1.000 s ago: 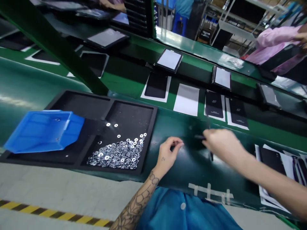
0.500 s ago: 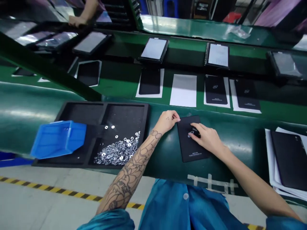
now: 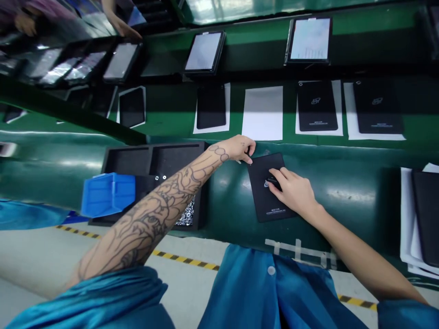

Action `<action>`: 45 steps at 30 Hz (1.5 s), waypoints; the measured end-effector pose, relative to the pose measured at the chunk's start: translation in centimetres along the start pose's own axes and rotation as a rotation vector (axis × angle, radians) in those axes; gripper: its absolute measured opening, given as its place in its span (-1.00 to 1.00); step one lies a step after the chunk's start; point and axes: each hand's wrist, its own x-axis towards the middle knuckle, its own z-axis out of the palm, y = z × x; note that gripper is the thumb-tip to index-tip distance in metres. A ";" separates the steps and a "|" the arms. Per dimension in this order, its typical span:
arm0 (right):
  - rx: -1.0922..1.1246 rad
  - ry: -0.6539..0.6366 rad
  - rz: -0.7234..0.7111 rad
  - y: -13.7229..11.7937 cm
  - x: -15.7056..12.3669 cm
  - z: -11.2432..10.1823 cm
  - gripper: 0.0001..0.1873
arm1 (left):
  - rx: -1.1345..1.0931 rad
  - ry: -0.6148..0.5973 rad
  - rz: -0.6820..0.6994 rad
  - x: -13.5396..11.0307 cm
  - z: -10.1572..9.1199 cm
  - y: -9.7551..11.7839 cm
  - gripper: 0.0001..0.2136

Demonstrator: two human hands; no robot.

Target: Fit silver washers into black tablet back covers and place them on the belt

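Observation:
A black back cover [image 3: 264,201] with a small logo lies flat on the green bench edge in front of me. My left hand [image 3: 238,148] pinches its fingers together at the cover's top left corner; what they hold is too small to make out. My right hand [image 3: 291,189] rests on the middle of the cover, fingers pressed down on a small dark piece near the logo. A black foam tray [image 3: 137,160] to the left holds a heap of small silver washers [image 3: 187,217], partly hidden by my left forearm.
A blue plastic bin [image 3: 108,194] sits on the tray's left part. On the green belt lie black covers on white sheets [image 3: 317,107], one bare white sheet [image 3: 262,114], and tablets [image 3: 205,52] further back. More sheets and a cover are stacked at the right edge [image 3: 416,219]. Another person's hand [image 3: 121,27] works at top left.
The black cover came down onto the bench. My left hand moved from the bench to its top left corner, and my right hand settled on its middle. The view shifted forward.

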 end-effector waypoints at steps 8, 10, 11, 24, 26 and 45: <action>0.007 -0.001 0.027 -0.1 0.0 -0.2 -0.60 | 0.472 -0.163 0.232 4.4 -1.8 2.5 -0.50; 0.015 -0.012 0.030 -0.2 0.2 -0.4 -0.60 | 0.436 -0.149 0.266 4.2 -1.6 2.5 -0.50; 0.019 -0.018 0.029 -0.2 0.2 -0.4 -0.61 | 0.396 -0.129 0.252 3.7 -1.4 2.3 -0.51; -0.028 0.006 0.033 -0.4 0.1 -0.1 -0.63 | -0.179 0.253 0.092 -3.8 4.1 -0.9 -0.97; -0.018 0.006 0.036 -0.4 0.2 -0.1 -0.63 | -0.153 0.183 0.019 -2.8 3.0 -0.7 -0.90; 0.475 0.021 0.042 0.6 3.7 -2.9 -0.57 | 0.377 -0.075 0.184 3.1 -1.5 2.8 -0.50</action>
